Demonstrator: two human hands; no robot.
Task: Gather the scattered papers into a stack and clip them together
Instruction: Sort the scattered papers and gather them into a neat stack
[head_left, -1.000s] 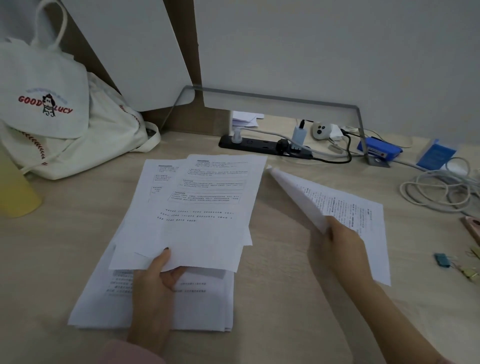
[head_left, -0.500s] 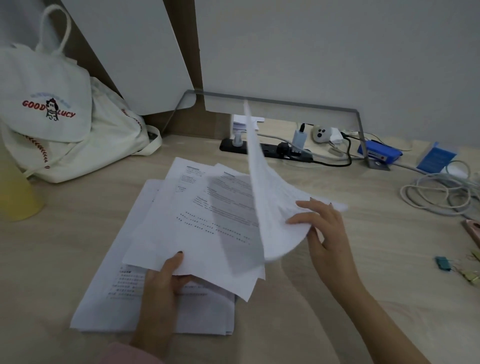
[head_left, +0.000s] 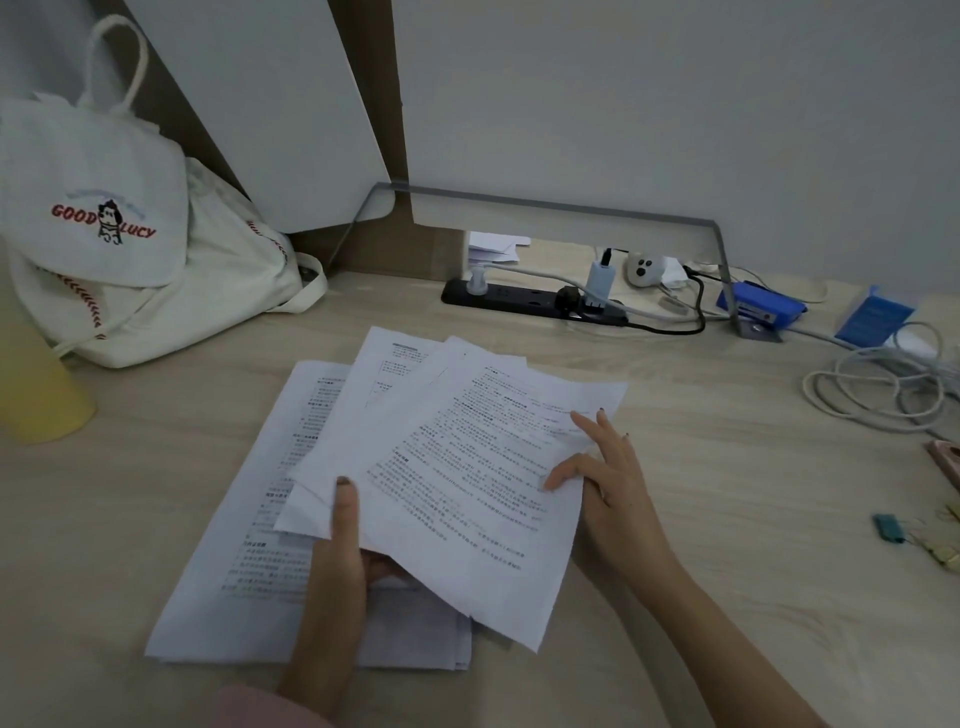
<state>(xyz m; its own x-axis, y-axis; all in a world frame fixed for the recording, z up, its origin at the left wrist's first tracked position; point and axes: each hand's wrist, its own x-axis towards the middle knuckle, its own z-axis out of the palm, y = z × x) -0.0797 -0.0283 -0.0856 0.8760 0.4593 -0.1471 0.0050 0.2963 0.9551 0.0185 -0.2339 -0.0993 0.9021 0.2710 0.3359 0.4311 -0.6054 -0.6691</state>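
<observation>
Matt paper sheets (head_left: 457, 467) on wood-grain desk (head_left: 727, 467)

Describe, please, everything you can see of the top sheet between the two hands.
The top sheet is white paper printed with lines of dark text, too small to read. It lies skewed, face up, over fanned sheets. The left hand pinches its lower-left edge; the right hand rests straight fingers on its right edge.

Pale wood desk (head_left: 727, 519), white wall panels (head_left: 675, 104), grey metal frame (head_left: 545, 205), dim light
</observation>
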